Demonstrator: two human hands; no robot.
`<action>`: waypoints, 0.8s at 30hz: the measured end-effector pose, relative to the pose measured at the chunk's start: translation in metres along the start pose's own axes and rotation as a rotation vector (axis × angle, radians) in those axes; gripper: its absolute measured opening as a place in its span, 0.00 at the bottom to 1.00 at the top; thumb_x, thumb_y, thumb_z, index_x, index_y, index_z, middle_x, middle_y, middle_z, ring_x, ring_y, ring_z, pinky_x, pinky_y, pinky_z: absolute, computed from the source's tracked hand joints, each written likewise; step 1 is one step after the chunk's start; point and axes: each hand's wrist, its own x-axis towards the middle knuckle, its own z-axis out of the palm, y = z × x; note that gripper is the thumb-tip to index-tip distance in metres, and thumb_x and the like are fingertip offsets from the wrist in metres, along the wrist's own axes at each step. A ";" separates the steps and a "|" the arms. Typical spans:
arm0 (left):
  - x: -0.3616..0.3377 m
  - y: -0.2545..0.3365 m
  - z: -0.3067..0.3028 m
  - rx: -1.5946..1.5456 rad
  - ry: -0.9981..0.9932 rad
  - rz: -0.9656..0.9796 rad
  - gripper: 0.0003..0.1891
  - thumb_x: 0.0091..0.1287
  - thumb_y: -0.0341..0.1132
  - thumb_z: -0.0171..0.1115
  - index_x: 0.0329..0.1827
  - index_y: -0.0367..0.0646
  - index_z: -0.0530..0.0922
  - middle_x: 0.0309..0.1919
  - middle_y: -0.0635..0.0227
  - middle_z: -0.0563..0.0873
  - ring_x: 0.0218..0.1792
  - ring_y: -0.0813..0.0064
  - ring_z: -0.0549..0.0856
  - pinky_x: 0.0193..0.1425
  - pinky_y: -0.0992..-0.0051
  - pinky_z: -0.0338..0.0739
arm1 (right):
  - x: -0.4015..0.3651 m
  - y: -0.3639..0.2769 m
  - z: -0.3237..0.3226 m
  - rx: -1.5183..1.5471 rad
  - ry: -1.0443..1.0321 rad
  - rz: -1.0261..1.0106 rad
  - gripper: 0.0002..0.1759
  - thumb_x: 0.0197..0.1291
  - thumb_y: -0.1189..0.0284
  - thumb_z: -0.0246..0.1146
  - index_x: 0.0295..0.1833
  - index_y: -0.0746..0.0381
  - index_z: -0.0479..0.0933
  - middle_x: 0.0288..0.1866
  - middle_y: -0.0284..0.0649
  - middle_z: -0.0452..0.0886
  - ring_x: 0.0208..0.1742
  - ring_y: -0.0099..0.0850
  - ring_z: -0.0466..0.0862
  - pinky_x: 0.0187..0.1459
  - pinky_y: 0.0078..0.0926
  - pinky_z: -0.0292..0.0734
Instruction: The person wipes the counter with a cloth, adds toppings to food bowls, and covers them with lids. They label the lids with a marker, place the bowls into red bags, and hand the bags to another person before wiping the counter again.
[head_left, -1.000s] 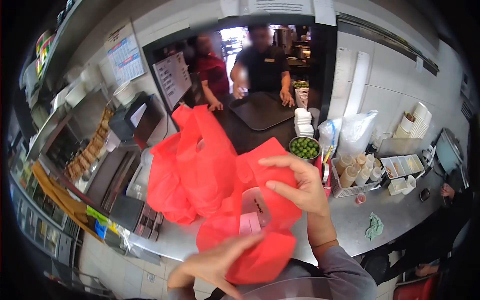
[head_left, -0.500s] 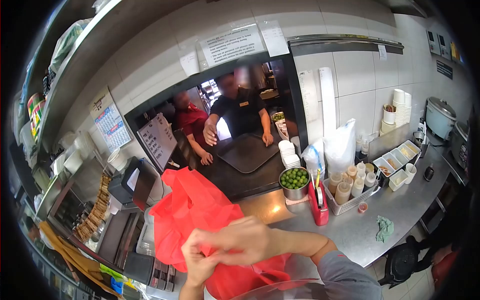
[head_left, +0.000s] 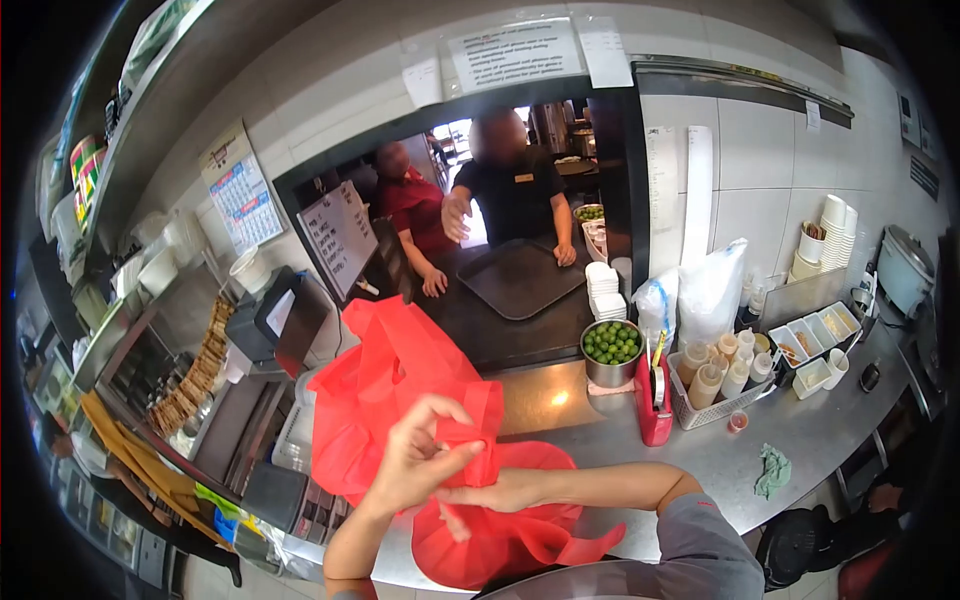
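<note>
Two red cloth-like bags are in front of me on the counter. The rear red bag [head_left: 365,400] stands bulging at the left, its top loosely upright. Closer to my body lies the nearer red bag [head_left: 525,535], partly covered by my forearm. My left hand [head_left: 415,460] is curled, thumb and fingers closing on a bunched red strap. Just below and to the right, my right hand [head_left: 505,490] grips the same gathered red material, its fingers partly hidden by the cloth. Both hands meet above the nearer bag.
Beyond the pass-through, two people stand by a black tray [head_left: 515,285]. On the steel counter are a pot of green limes [head_left: 612,345], a red tape dispenser [head_left: 653,405], a basket of squeeze bottles [head_left: 715,395] and a green cloth [head_left: 772,470]. Left stands a black printer [head_left: 265,325].
My hands have shifted from overlapping to side by side, the right now lower and the left fingers raised around the red strap. The view has turned slightly, moving the surroundings rightward.
</note>
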 end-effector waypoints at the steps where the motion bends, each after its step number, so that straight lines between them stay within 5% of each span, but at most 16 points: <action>1: -0.004 -0.005 -0.003 -0.046 0.071 0.077 0.19 0.56 0.18 0.59 0.50 0.39 0.66 0.34 0.69 0.77 0.32 0.86 0.76 0.35 0.87 0.70 | -0.001 0.000 0.003 0.127 -0.043 0.033 0.23 0.70 0.59 0.45 0.23 0.60 0.65 0.18 0.33 0.72 0.26 0.22 0.75 0.36 0.24 0.73; 3: -0.018 -0.014 -0.012 -0.109 0.210 0.184 0.26 0.58 0.19 0.57 0.59 0.40 0.58 0.37 0.65 0.76 0.36 0.80 0.78 0.38 0.84 0.72 | -0.004 0.003 0.001 0.091 0.010 0.034 0.23 0.70 0.59 0.45 0.23 0.60 0.65 0.16 0.32 0.69 0.21 0.22 0.73 0.35 0.23 0.73; 6: -0.049 -0.036 -0.023 -0.090 0.507 0.209 0.22 0.59 0.20 0.56 0.56 0.40 0.61 0.39 0.64 0.76 0.38 0.77 0.79 0.39 0.82 0.73 | -0.007 -0.004 -0.008 0.052 0.060 -0.006 0.25 0.70 0.58 0.43 0.22 0.60 0.63 0.15 0.31 0.65 0.19 0.22 0.70 0.38 0.26 0.74; 9: -0.094 -0.092 -0.042 -0.032 0.584 0.001 0.19 0.61 0.22 0.55 0.54 0.39 0.64 0.40 0.64 0.77 0.37 0.76 0.79 0.39 0.80 0.74 | -0.012 -0.024 -0.024 -0.017 0.145 -0.055 0.26 0.70 0.56 0.40 0.20 0.58 0.61 0.15 0.30 0.62 0.19 0.22 0.70 0.44 0.31 0.75; 15: -0.168 -0.254 -0.013 -0.237 0.265 -0.590 0.13 0.70 0.35 0.49 0.53 0.42 0.73 0.44 0.68 0.81 0.43 0.74 0.81 0.44 0.74 0.76 | -0.015 -0.094 -0.055 -0.046 0.430 -0.140 0.27 0.70 0.56 0.40 0.18 0.58 0.59 0.12 0.31 0.61 0.15 0.24 0.68 0.36 0.28 0.74; 18: -0.158 -0.305 0.049 -0.603 0.084 -0.831 0.19 0.70 0.42 0.45 0.61 0.44 0.68 0.53 0.65 0.77 0.51 0.69 0.78 0.53 0.68 0.73 | -0.006 -0.126 -0.071 -0.169 0.540 -0.165 0.27 0.70 0.56 0.40 0.18 0.58 0.59 0.11 0.31 0.61 0.14 0.25 0.68 0.34 0.28 0.74; 24: -0.011 -0.220 0.151 -1.889 -0.151 -0.452 0.31 0.64 0.56 0.44 0.66 0.49 0.61 0.63 0.65 0.66 0.62 0.64 0.67 0.63 0.59 0.60 | 0.021 -0.172 -0.132 -0.351 0.857 -0.331 0.29 0.70 0.54 0.38 0.16 0.54 0.56 0.10 0.29 0.57 0.10 0.23 0.63 0.32 0.25 0.76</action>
